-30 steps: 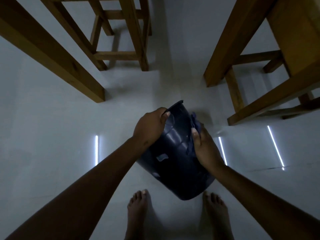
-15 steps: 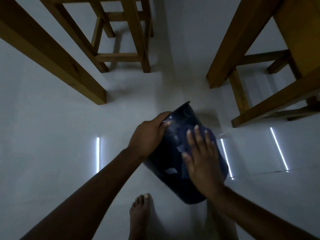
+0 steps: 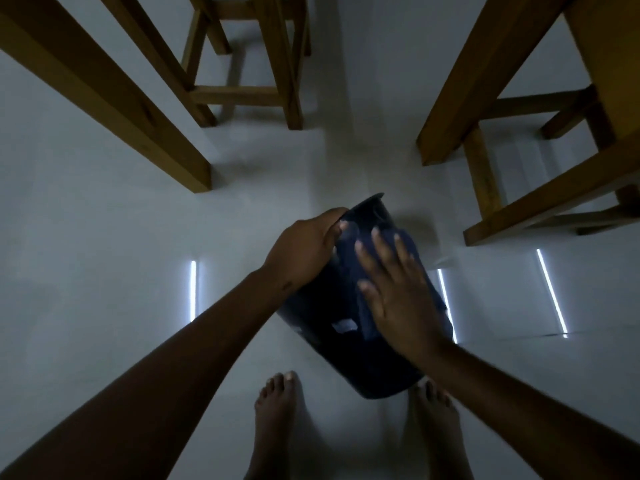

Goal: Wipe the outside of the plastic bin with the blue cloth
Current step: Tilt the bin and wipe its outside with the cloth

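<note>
A dark navy plastic bin (image 3: 332, 351) is held tilted above the floor, its open rim pointing away from me and its base towards my feet. My left hand (image 3: 304, 251) grips the rim at the bin's upper left edge. My right hand (image 3: 394, 292) lies flat with fingers spread on the bin's side wall, pressing the blue cloth (image 3: 412, 242) against it. Only a strip of cloth shows beyond the fingertips and at the hand's right side, hard to tell from the bin in the dim light. A pale label patch sits low on the wall.
My two bare feet (image 3: 277, 420) stand on a pale glossy floor just below the bin. Wooden table legs (image 3: 114, 102) rise at the left, a wooden stool (image 3: 242, 95) stands at the top, and wooden furniture (image 3: 485, 109) crowds the right. Bright light strips reflect on the floor.
My right hand went from gripping the bin's right edge to lying flat on its side, then slid up the wall with the cloth. My left hand kept its hold on the rim.
</note>
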Motion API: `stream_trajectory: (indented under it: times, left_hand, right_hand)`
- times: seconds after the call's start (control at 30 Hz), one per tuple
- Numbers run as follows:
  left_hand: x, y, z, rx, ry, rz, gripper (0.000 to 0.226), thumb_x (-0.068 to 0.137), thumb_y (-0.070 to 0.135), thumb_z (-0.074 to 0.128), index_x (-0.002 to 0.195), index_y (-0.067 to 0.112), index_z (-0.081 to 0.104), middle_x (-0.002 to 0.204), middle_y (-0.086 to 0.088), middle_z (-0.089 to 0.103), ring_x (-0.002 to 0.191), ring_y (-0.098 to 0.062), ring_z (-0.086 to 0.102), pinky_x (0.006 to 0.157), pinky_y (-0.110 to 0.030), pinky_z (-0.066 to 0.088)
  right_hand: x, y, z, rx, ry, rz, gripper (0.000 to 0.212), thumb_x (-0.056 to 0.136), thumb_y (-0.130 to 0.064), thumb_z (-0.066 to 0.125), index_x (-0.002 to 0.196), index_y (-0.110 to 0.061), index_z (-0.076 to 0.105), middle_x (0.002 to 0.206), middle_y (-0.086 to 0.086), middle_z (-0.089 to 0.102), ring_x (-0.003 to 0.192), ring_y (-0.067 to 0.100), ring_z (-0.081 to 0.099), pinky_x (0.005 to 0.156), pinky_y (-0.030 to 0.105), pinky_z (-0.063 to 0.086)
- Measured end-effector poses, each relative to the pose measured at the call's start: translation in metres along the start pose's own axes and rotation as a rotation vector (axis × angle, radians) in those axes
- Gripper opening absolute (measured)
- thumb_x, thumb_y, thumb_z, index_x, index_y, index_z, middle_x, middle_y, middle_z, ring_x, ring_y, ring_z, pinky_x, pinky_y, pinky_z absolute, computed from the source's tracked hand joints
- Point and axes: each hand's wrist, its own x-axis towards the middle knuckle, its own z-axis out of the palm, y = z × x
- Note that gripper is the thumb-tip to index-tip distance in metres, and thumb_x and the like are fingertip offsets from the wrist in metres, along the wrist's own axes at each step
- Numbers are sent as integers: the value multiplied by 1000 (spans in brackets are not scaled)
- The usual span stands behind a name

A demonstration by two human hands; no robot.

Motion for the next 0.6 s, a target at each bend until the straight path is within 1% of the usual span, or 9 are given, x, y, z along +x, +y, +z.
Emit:
stream_trajectory:
  times: [0.07,0.13,0.17,0.23,0.3,0.4,0.5,0.53,0.6]
  left_hand:
    - [5,3,-1,20,0,-19,34,103,38,31,127,29,52,116,-4,70,103,-23,66,82,-24,43]
    - [6,3,-2,35,7,-37,34,102,40,30,127,30,51,115,-4,70,102,-24,66,81,-24,43]
    - [6,1,-2,38,4,-42,34,102,41,30,127,31,51,115,-3,70,101,-24,66,81,-25,45]
    - [5,-1,0,16,-14,-39,34,101,42,31,125,32,52,114,-3,71,101,-24,66,84,-28,49]
    - [8,1,-1,-61,-43,-21,34,101,39,37,129,30,53,122,-2,68,108,-21,64,90,-27,48]
    - [4,-4,-11,-194,-160,-16,44,98,37,48,141,28,43,139,6,55,124,-8,52,99,-18,39]
    - [-16,-18,-13,-155,-150,-77,25,98,41,46,119,33,55,110,10,68,104,-11,65,81,-13,46]
    - [-20,-19,-11,-136,-99,-92,20,97,43,45,113,35,56,102,10,70,96,-13,67,76,-16,49]
    - [-17,-13,-6,-75,-9,-83,23,96,45,45,114,35,56,102,7,72,93,-17,68,78,-26,52]
  right_hand:
    - [19,21,-8,263,20,232,60,96,-57,15,152,-36,10,162,-2,12,149,20,10,119,49,21]
    - [6,20,-7,277,33,345,64,94,-63,10,152,-35,13,162,0,17,148,20,16,116,50,26]
    - [-7,11,-3,163,15,316,63,95,-61,7,151,-32,15,161,2,18,148,24,16,116,52,26]
    - [-28,-9,3,-54,-35,105,59,98,-53,7,150,-30,19,162,3,15,149,30,9,117,52,18]
    - [-22,-7,4,-94,-41,-40,55,99,-49,17,152,-33,14,162,0,10,149,29,2,118,49,13]
    - [12,19,-6,40,51,62,55,100,-46,22,152,-32,13,162,0,12,149,24,6,118,48,19]
    - [22,54,-18,408,52,356,59,97,-57,20,152,-37,17,161,-4,21,147,17,20,117,44,27]
    - [13,55,-17,442,53,392,60,96,-60,18,151,-38,17,160,-5,23,146,17,24,115,44,29]
    - [-15,33,-8,274,23,373,61,96,-61,9,152,-37,9,162,-3,16,148,18,16,116,49,28]
